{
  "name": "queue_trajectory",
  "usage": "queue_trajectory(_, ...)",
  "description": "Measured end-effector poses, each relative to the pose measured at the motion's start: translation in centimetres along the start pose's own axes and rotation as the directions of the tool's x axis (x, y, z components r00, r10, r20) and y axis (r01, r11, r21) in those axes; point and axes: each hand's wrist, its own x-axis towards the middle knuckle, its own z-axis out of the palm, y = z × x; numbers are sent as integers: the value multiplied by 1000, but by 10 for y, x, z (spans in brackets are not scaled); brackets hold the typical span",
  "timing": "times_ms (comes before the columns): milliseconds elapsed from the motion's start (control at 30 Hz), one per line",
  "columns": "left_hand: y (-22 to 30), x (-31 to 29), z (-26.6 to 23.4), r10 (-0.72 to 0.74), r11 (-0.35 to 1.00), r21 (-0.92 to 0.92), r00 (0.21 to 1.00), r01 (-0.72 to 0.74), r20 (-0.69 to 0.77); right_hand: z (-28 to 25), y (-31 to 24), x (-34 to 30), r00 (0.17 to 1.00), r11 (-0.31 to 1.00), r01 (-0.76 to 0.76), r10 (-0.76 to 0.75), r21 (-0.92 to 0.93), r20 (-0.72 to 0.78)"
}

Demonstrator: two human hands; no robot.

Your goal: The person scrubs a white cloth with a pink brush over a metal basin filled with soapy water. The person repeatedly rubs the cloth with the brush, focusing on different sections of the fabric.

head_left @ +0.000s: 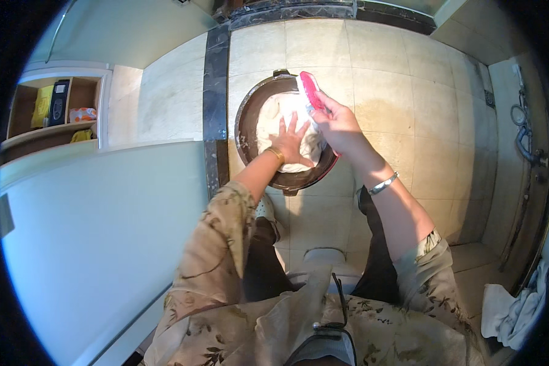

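A round dark basin (245, 116) stands on the tiled floor in front of me, with small handles on its far and near rim. Inside it lies a bunched white cloth (273, 113). My left hand (291, 141) rests on the cloth with its fingers spread, pressing it flat; a gold band circles that wrist. My right hand (340, 129) grips a pink scrubbing brush (309, 87) with pale bristles, raised above the basin's right far side. The brush's lower end is hidden by my fingers.
A frosted glass panel (104, 226) fills the left side. Beyond it is a wall shelf (52, 126) with packages. A dark stone strip (216, 91) crosses the floor. Pipes and a blue-grey tap fitting (524, 143) run along the right wall; white cloths (513, 311) lie at lower right.
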Motion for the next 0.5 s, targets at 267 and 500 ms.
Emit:
queue_trajectory(267,-8,51,48,-192,854,-437,952,282,239,10,-16,-16,996,718,-2,66,-696,65)
queue_trajectory(500,-25,58,34,-220,837,-489,969,247,113,2,-20,-11,996,810,-66,86,-583,5)
